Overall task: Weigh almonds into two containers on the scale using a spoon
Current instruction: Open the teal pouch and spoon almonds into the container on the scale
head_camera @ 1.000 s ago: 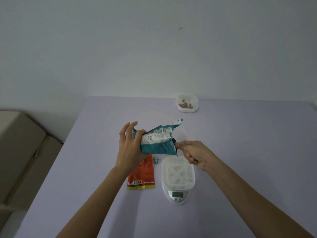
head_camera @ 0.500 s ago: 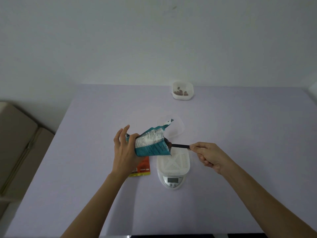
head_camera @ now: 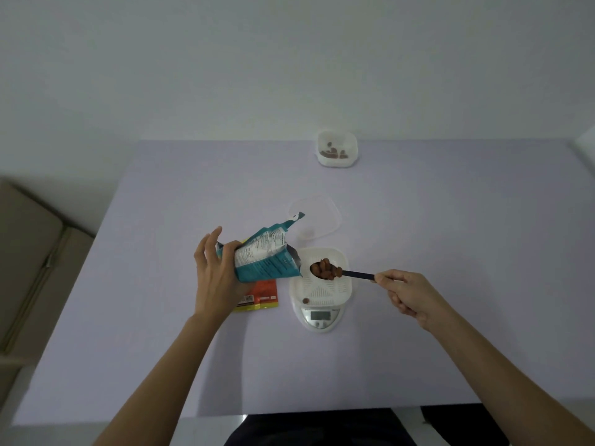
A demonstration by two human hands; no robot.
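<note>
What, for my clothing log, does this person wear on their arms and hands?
Nothing visible. The left hand and right hand are ungloved, with no rings, watch or bracelet in view. The left forearm and right forearm are bare, with no sleeves showing.

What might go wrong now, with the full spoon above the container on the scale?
The spoon is heaped, so almonds may roll off beside the container on the scale. The left hand holds the teal bag tilted, mouth sideways, so almonds may spill from it.

Pale wall, lavender table, beige furniture.
</note>
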